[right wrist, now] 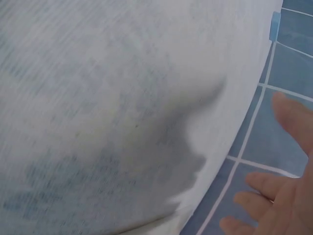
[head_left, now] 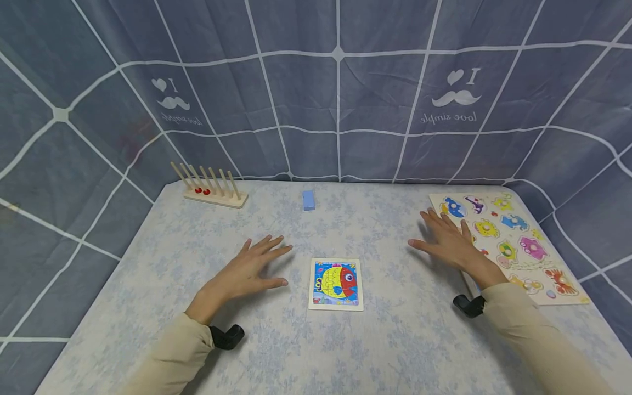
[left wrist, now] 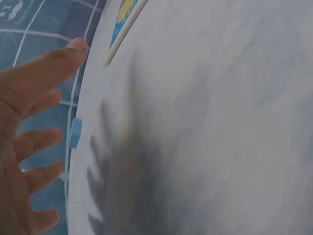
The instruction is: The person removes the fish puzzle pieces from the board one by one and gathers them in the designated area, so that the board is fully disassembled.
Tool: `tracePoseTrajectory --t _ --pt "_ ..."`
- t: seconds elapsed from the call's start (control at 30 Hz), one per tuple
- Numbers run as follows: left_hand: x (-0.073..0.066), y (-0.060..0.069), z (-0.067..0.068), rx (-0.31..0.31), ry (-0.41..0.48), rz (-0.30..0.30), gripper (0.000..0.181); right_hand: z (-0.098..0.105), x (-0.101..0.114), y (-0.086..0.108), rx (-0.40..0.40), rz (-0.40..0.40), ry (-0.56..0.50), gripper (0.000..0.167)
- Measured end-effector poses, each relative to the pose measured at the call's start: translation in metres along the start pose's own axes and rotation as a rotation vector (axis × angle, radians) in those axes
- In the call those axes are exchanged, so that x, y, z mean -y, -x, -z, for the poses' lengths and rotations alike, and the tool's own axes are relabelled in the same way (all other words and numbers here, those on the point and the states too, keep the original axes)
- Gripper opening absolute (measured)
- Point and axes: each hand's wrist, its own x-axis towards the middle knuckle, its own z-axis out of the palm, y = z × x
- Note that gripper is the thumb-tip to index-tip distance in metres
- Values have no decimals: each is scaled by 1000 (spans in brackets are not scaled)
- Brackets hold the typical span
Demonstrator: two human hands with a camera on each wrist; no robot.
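A small square jigsaw puzzle (head_left: 336, 285) with a yellow and red fish lies flat between the two hands, its pieces set in a pale frame. To its left, my left hand (head_left: 249, 270) hovers above the table with fingers spread, holding nothing. My right hand (head_left: 451, 241) is spread too, over the left edge of a pegboard puzzle (head_left: 553, 280) with colourful sea animals, covering part of it. No contact with the board can be made out. In the left wrist view, the left thumb (left wrist: 58, 66) points toward the fish puzzle (left wrist: 128, 22).
A wooden peg rack (head_left: 217, 198) with upright rods and two red beads stands at the back left. Near the back middle lies a blue block (head_left: 308, 200). A patterned cloth covers the table (head_left: 385, 351), and a blue-grey tiled-print curtain (head_left: 306, 99) hangs behind.
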Motion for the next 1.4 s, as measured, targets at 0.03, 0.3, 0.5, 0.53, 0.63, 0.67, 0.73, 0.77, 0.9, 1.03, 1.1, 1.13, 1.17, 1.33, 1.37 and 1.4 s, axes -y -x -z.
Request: tracePoseTrajectory --t 0.03,0.3,0.5,0.53,0.63,0.67,0.73,0.77,0.9,1.03,1.1,1.13,1.17,1.33,1.37,1.4 --pt "-3 -1 -2 11 8 -16 73 -1 1 -1 -1 4 2 92" --pt "-23 -7 -19 84 71 -100 66 -11 7 -12 9 76 -33 78" --pt "-31 -11 -25 101 58 -111 70 -17 21 -20 -3 191 -97 61" --pt "-31 -12 -25 100 49 -113 71 -18 25 -22 -3 207 -113 58" --pt "-31 -14 -27 90 12 -116 72 -23 36 -28 -5 232 -166 47" --pt "-32 -15 -27 87 1 -117 71 -25 40 -29 -8 237 -177 44" --pt "-32 -16 -28 81 -22 -114 70 -28 50 -32 -4 247 -200 39" --pt "-32 -16 -29 84 -30 -114 69 -30 56 -32 5 255 -207 37" --pt "-35 -16 -30 99 -52 -127 67 -37 80 -33 47 282 -237 31" --pt "-38 -12 -30 88 -64 -127 65 -47 109 -35 116 343 -271 28" --pt "-38 -11 -30 88 -74 -117 64 -52 122 -36 157 386 -276 28" --pt "-39 -11 -30 93 -81 -113 64 -55 128 -36 175 405 -273 29" --pt "-39 -11 -31 101 -86 -110 64 -57 133 -36 190 425 -269 29" --pt "-42 -12 -31 139 -139 -102 63 -66 153 -32 247 451 -252 36" --pt "-43 -13 -31 146 -151 -103 63 -67 155 -31 257 444 -250 38" --pt "-44 -13 -31 151 -166 -105 63 -68 157 -30 265 438 -248 39"
